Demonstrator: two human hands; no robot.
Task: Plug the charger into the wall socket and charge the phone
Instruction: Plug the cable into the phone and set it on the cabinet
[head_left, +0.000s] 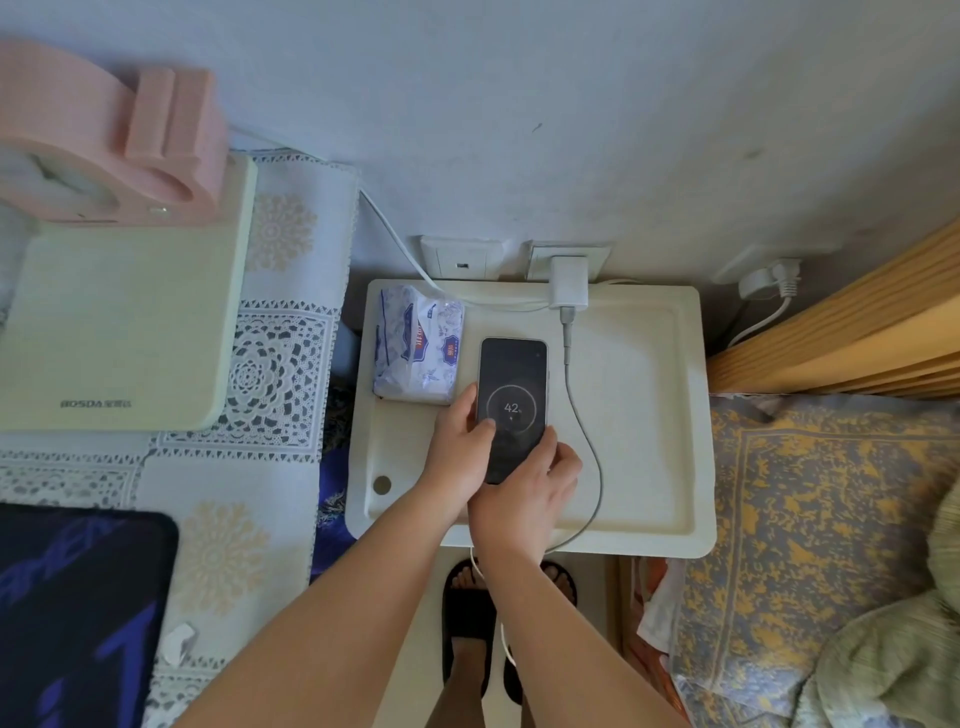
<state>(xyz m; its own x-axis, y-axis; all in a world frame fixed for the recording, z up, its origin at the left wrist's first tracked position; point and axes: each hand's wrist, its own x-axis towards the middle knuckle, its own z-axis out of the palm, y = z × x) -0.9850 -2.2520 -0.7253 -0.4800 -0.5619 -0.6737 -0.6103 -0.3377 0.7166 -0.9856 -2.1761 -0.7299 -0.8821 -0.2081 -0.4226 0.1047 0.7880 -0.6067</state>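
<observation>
From the head view, the phone (511, 405) lies at the middle of the frame on a white counter (644, 415), its screen showing 42. The left hand (460, 447) and right hand (524, 493) both clasp its lower end. The charger (569, 283) sits in the wall socket (540, 257) at upper center, its cable (589, 447) looping down the right. A tissue pack (418, 345) lies just left of the phone.
</observation>
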